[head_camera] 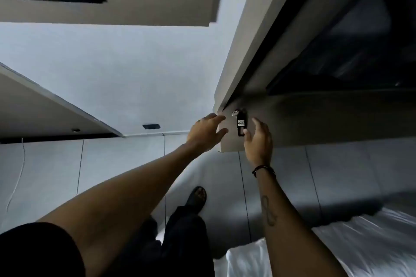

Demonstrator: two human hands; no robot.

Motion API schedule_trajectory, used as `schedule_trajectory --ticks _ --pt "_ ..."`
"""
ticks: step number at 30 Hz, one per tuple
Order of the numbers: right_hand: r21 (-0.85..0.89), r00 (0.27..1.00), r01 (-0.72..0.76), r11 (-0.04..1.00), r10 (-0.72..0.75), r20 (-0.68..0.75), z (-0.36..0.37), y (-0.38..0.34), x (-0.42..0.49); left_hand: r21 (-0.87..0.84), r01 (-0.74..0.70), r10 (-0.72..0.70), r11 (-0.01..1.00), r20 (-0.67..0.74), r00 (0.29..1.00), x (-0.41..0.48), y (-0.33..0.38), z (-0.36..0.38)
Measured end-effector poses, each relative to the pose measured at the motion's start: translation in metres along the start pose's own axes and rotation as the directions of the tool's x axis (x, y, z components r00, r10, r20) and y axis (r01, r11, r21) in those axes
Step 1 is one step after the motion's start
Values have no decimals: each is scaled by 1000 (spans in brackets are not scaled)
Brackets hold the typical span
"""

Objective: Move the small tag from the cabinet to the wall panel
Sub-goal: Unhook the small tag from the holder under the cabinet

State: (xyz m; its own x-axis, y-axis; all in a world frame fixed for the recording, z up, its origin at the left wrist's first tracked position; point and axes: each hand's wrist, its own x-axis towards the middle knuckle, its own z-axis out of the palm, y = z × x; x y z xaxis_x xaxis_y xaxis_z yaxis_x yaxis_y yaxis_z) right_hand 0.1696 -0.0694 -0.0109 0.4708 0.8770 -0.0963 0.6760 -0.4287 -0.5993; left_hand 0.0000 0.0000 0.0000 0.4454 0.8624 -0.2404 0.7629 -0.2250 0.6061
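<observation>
A small black tag (241,123) with a white sticker and a silver ring at its top lies on the corner of the grey cabinet (315,123). My left hand (206,134) reaches out just left of the tag, fingers spread, its fingertips at the cabinet's corner edge. My right hand (258,141) is just right of the tag, palm turned toward it with fingers apart and the thumb near the tag's lower end. Neither hand holds anything. The pale wall panel (126,74) stretches to the left of the cabinet.
A dark rectangular slot (151,126) sits low on the wall near the floor line. A grey shelf edge (51,105) juts in at the left. White bedding (337,243) lies at the lower right. My foot in a dark sandal (198,197) stands on the tiled floor.
</observation>
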Motion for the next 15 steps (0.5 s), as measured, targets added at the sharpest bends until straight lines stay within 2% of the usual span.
schedule_trajectory --ticks 4,9,12,15 --pt "64 984 -144 988 136 111 5 17 39 -113 102 -101 988 15 995 34 15 23" --pt "97 970 -188 977 169 173 25 28 79 -167 198 -195 966 36 980 70 11 49" --pt "88 959 -222 971 201 200 39 35 95 -155 213 -212 965 22 977 83 8 65" --pt "81 965 -226 971 211 159 48 45 104 -160 180 -190 971 -50 981 92 7 79"
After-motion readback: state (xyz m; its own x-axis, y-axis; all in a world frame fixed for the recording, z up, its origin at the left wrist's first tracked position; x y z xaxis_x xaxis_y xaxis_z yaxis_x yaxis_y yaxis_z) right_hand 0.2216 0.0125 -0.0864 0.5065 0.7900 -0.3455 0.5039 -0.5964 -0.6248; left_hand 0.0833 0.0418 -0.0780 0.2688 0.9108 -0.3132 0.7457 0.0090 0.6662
